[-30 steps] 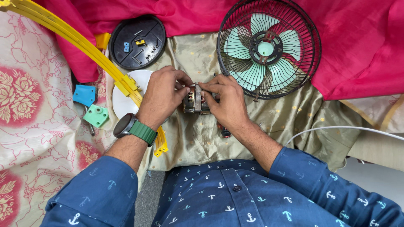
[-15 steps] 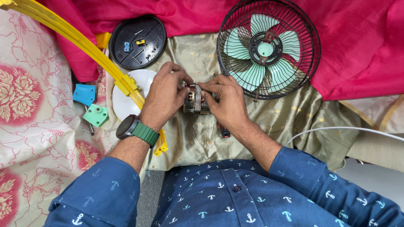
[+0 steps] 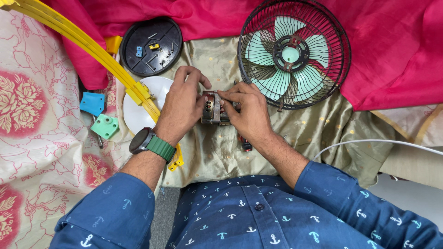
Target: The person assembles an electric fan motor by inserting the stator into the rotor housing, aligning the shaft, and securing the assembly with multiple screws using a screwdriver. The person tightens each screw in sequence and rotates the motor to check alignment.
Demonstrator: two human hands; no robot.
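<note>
Both hands meet over a small metal fan motor (image 3: 213, 108) lying on the olive-gold cloth (image 3: 318, 133). My left hand (image 3: 182, 108), with a dark watch on a green strap at the wrist, grips the motor's left side. My right hand (image 3: 247, 113) holds its right side, fingers curled over the top. Part of the motor is hidden under the fingers. A dark screwdriver handle (image 3: 245, 145) pokes out beneath my right wrist.
A table fan with a dark wire cage and pale green blades (image 3: 293, 53) lies at the upper right. A black round cover holding screws and small parts (image 3: 151, 46) sits at the top. A yellow curved frame (image 3: 92, 50), white disc (image 3: 138, 113), blue and green plastic pieces (image 3: 99, 115) lie left. White cable (image 3: 369, 143) right.
Both hands stay on the motor with only slight finger shifts; nothing else has moved.
</note>
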